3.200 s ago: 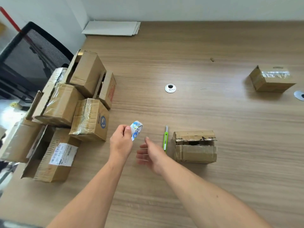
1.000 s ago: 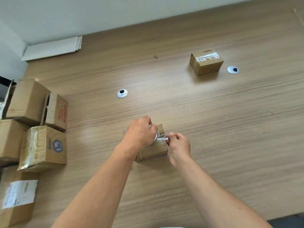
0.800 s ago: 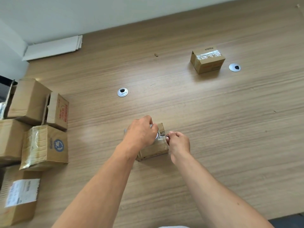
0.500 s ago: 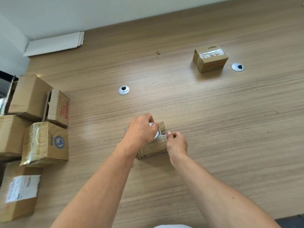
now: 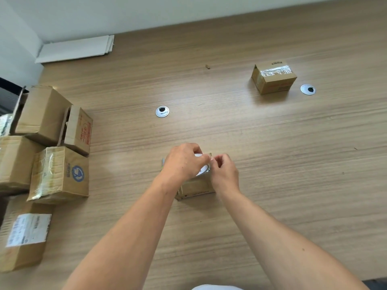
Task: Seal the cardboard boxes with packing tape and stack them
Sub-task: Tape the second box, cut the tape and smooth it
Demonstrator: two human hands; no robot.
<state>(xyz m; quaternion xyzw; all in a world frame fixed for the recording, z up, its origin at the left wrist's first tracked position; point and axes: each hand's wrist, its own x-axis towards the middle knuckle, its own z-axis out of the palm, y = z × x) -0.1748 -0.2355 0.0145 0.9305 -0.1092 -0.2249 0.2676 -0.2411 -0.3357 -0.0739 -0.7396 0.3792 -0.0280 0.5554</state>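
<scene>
tape roll (image 5: 202, 171) and small box (image 5: 195, 188) top mostly under left hand (image 5: 181, 164); box pile (image 5: 41, 122) cropped at left edge

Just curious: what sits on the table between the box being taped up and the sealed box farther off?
Nothing. The head view shows only bare wooden table between the box being taped and the sealed box.

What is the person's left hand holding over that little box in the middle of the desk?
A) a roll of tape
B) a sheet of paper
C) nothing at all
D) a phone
A: the left hand grips a white-cored tape roll over the small cardboard box, while the right hand pinches at the roll's edge.
</scene>
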